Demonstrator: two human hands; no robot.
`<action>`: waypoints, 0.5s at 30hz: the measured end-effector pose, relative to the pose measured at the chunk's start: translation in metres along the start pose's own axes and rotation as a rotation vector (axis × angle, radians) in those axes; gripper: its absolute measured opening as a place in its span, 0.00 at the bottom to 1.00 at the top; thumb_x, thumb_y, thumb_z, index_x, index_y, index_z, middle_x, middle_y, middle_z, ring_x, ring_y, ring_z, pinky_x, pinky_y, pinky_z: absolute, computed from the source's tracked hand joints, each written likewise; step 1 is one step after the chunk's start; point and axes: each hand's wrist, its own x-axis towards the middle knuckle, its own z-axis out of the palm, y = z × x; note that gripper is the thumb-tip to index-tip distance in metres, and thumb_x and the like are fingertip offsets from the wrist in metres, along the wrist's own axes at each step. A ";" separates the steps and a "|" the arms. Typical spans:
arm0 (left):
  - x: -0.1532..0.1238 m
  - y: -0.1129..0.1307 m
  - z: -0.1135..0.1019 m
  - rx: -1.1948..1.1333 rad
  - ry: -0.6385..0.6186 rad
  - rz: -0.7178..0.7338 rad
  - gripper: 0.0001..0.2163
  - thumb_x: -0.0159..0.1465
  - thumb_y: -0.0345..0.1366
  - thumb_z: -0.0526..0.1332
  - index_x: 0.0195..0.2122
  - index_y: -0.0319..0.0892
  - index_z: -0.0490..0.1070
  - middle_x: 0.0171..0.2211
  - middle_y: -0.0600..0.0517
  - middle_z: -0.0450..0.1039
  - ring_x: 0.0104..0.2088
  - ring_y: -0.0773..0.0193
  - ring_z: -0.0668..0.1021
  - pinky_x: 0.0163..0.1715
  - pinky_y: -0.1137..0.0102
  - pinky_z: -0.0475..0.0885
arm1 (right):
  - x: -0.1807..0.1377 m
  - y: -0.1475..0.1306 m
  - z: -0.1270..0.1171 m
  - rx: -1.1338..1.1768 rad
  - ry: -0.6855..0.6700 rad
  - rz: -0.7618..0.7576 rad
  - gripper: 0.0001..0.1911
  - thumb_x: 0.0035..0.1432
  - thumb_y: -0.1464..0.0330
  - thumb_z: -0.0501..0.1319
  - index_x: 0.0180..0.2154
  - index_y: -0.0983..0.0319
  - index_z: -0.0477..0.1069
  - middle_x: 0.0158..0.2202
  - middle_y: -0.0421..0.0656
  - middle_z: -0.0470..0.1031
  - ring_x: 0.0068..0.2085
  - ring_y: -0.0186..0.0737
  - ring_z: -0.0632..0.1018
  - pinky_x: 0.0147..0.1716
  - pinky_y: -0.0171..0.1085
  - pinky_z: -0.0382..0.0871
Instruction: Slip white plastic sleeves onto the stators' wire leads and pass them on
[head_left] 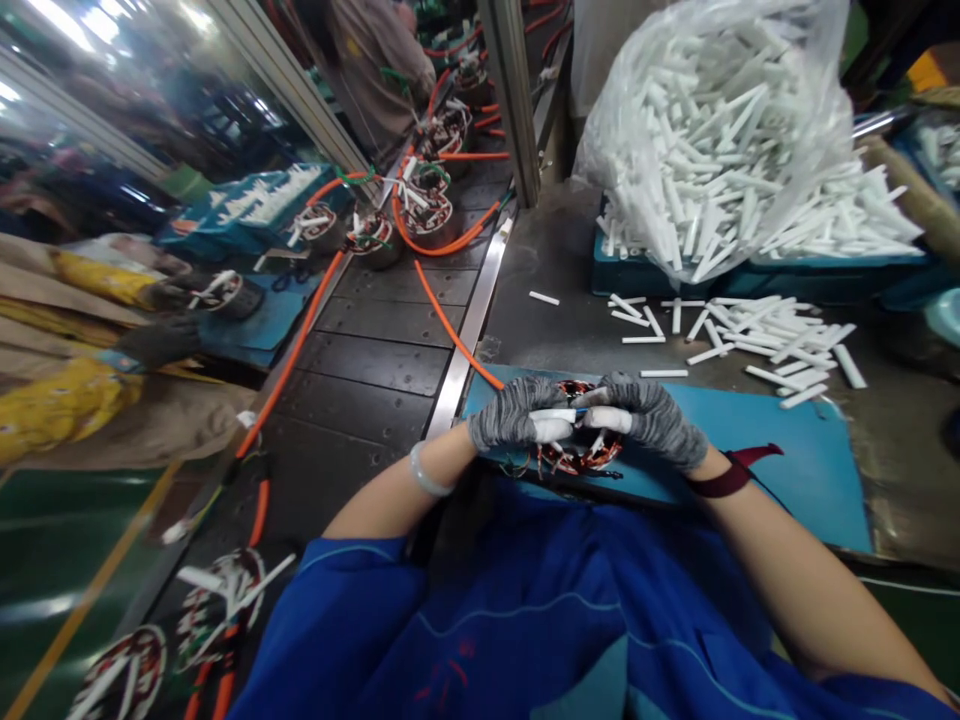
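The left hand [512,415] and right hand [654,415] wear stripy grey knitted gloves with white on the thumbs, and their fingers almost meet. The left fingers are bent in close and seem to pinch a short, thin white tube [552,413]. The right fingers are bent in too, with the thumb tip by a thin blue wire [580,415] in the small gap between the hands. I cannot tell if the right fingers have hold of that wire, because the gloves cover it. Both hands also hide much of the round bundle of shiny orange-brown wire [577,464], which is right under and around the fingers. It looks like a messy ring, with loose wires poking out and a dark middle that is hard to see. Under it is a flat blue mat [780,440], on the dark counter [559,335]. Past the right fingers lies a messy pile of thin white plastic-looking tubes [772,335]. Farther past them, a big see-through plastic bag [611,140] full of more tubes sits on a blue bin [660,277], its top cut off.
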 end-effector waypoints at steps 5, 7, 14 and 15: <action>0.005 0.000 -0.005 -0.177 -0.021 0.050 0.14 0.62 0.47 0.63 0.38 0.40 0.76 0.37 0.47 0.78 0.38 0.57 0.79 0.42 0.64 0.76 | -0.002 0.002 0.007 0.001 0.076 0.065 0.09 0.58 0.59 0.71 0.39 0.55 0.85 0.35 0.40 0.86 0.35 0.39 0.83 0.38 0.37 0.77; 0.007 -0.002 -0.007 -0.166 -0.055 0.081 0.14 0.63 0.49 0.62 0.33 0.41 0.74 0.32 0.49 0.76 0.34 0.59 0.77 0.39 0.65 0.75 | -0.003 0.002 0.008 0.015 0.062 0.086 0.09 0.58 0.59 0.71 0.39 0.55 0.85 0.35 0.40 0.86 0.36 0.39 0.84 0.39 0.37 0.77; 0.004 0.001 -0.001 -0.038 0.024 0.102 0.16 0.66 0.50 0.61 0.30 0.43 0.73 0.27 0.51 0.74 0.29 0.63 0.75 0.34 0.66 0.74 | -0.007 -0.004 0.016 -0.190 0.120 0.060 0.10 0.62 0.59 0.67 0.39 0.56 0.84 0.34 0.41 0.85 0.35 0.40 0.82 0.39 0.39 0.75; 0.000 0.004 0.001 0.032 0.077 0.080 0.15 0.67 0.49 0.61 0.33 0.42 0.75 0.29 0.51 0.76 0.30 0.62 0.77 0.35 0.66 0.74 | -0.008 -0.005 0.017 -0.265 0.128 0.039 0.10 0.63 0.59 0.66 0.39 0.57 0.84 0.34 0.42 0.84 0.34 0.40 0.82 0.39 0.40 0.74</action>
